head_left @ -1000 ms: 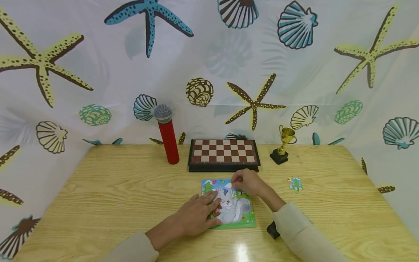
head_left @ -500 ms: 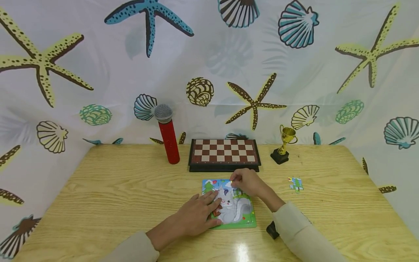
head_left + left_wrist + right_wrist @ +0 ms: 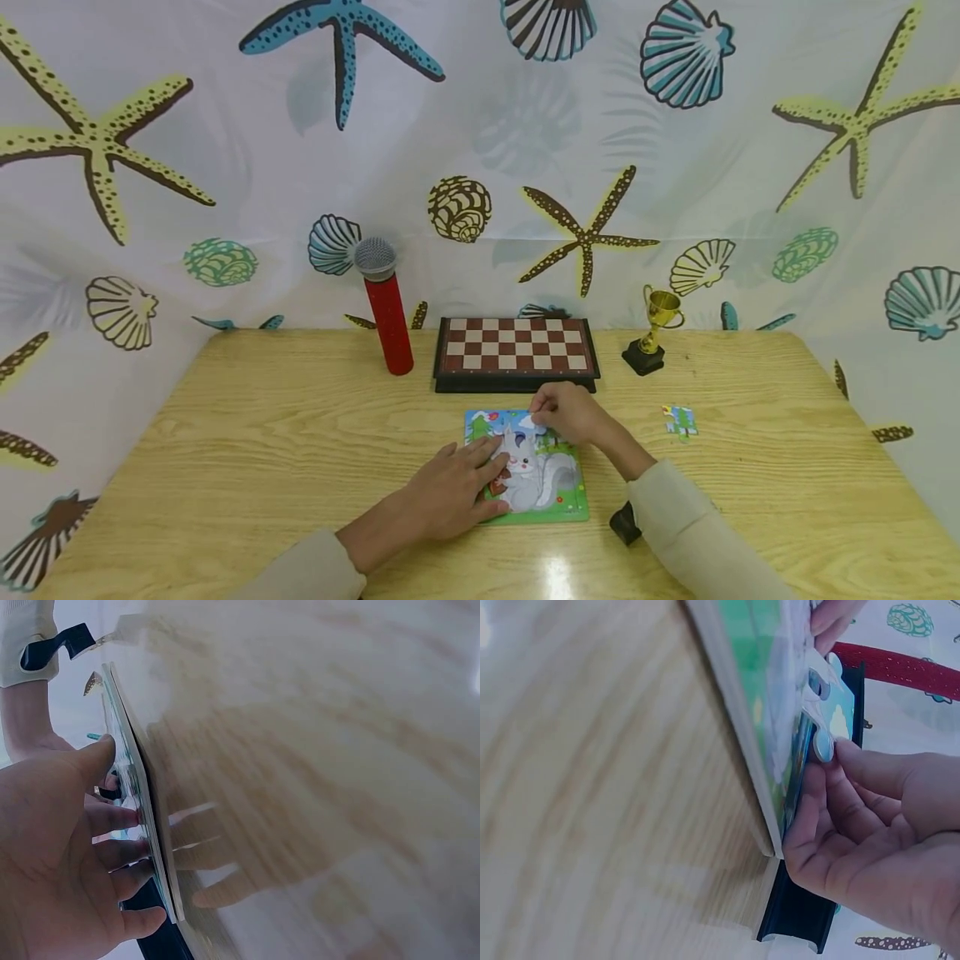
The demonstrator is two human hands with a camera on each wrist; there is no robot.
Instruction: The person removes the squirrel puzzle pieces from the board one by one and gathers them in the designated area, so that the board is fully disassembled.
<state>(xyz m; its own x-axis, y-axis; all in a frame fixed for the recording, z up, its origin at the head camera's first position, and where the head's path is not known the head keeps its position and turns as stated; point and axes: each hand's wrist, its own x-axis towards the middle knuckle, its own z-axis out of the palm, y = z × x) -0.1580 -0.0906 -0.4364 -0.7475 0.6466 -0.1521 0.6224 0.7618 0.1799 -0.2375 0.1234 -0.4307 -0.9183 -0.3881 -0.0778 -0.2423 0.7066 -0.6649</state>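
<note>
A jigsaw puzzle (image 3: 538, 492) with a grey squirrel on green and blue lies on the wooden table. My left hand (image 3: 453, 493) rests on its left part, fingers spread; the left wrist view shows the fingertips touching the puzzle's face near the board's edge. At the upper right of the puzzle, my right hand (image 3: 573, 415) pinches a light-blue puzzle piece (image 3: 841, 712) between thumb and fingers. In the right wrist view this piece is tilted up from the board. The spot beneath it is partly hidden by the fingers.
Off to the right lie loose puzzle pieces (image 3: 681, 421), seemingly joined. Behind the puzzle sits a checkered chessboard box (image 3: 514, 348). A red microphone (image 3: 388, 321) stands to its left, a small gold trophy (image 3: 652, 329) to its right. A patterned cloth (image 3: 480, 125) hangs behind the table.
The right hand has shifted only slightly at the puzzle's upper edge, still pinching the piece. The left hand stays in place. The whole head view has drifted a little.
</note>
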